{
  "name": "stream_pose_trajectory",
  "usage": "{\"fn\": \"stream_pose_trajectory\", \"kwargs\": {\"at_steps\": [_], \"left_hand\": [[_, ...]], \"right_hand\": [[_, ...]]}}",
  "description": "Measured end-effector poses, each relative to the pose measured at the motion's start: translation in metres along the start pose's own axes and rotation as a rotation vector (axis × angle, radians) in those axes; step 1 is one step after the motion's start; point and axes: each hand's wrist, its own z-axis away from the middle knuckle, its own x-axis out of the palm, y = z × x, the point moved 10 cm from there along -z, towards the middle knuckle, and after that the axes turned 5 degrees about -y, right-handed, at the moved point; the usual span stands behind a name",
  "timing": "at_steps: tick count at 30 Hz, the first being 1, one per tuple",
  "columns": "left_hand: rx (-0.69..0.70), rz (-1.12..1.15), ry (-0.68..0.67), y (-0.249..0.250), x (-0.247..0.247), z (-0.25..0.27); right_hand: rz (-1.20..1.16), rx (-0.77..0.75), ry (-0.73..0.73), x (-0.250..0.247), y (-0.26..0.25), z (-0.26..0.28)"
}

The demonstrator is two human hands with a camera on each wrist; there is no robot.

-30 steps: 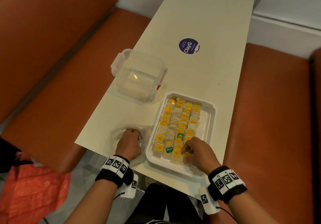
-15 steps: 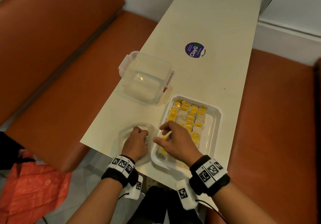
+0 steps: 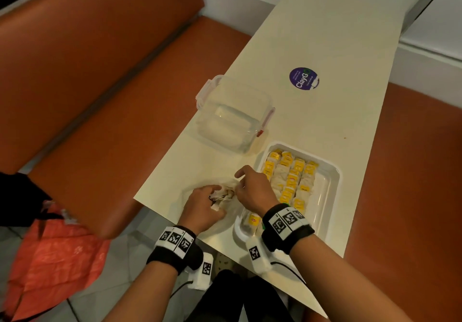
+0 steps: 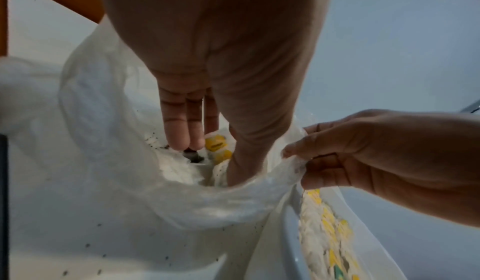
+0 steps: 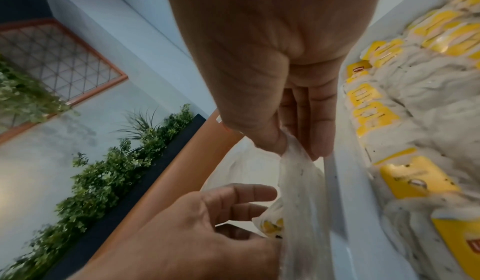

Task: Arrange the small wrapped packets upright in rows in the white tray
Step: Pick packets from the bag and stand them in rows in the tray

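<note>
The small wrapped packets with yellow paper tags [image 3: 291, 180], soft off-white pouches that look like tea bags, are likely very light, limp and easy to crush or tear, so each is best taken by a gentle pinch at the stiffer yellow tag or across the upper edge rather than squeezed around the pouch; dark specks on the plastic suggest some already shed a little of their filling. Most of them stand in close rows in the shallow white plastic tray [image 3: 332, 189] on the cream desk [image 3: 325, 111], filling its left and middle lanes while the strip along its right wall is bare. The remaining stock is in a thin, crinkly translucent plastic bag [image 4: 109, 181] lying just left of the tray, touching its rim; at least one yellow-tagged packet [image 4: 217, 143] shows inside, but how many are left cannot be told. The right hand [image 3: 255, 189] pinches the bag's edge between thumb and fingers and lifts it to keep the mouth open. The left hand [image 3: 203, 204] is pushed into the opening with thumb and fingers closing round that packet, though a firm hold cannot be confirmed. Farther along the desk stands a clear plastic clip-lock box [image 3: 233, 114], lidless, with something pale and indistinct at its bottom.
</note>
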Motion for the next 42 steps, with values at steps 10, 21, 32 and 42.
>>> {"fn": "stream_pose_trajectory", "kwargs": {"at_steps": [10, 21, 32, 42], "left_hand": [[0.118, -0.298, 0.008, 0.045, 0.021, -0.010], [0.009, -0.072, 0.112, 0.027, -0.027, 0.016], [-0.063, 0.188, 0.207, 0.010, -0.039, 0.030], [-0.204, 0.704, 0.112, 0.001, -0.032, 0.040]], "right_hand": [[-0.014, -0.014, 0.044, -0.004, 0.003, 0.000], [-0.065, 0.015, 0.130, -0.021, 0.011, 0.000], [0.072, -0.051, 0.092, -0.009, -0.005, 0.007], [0.157, -0.158, 0.067, -0.006, -0.019, 0.014]]}}
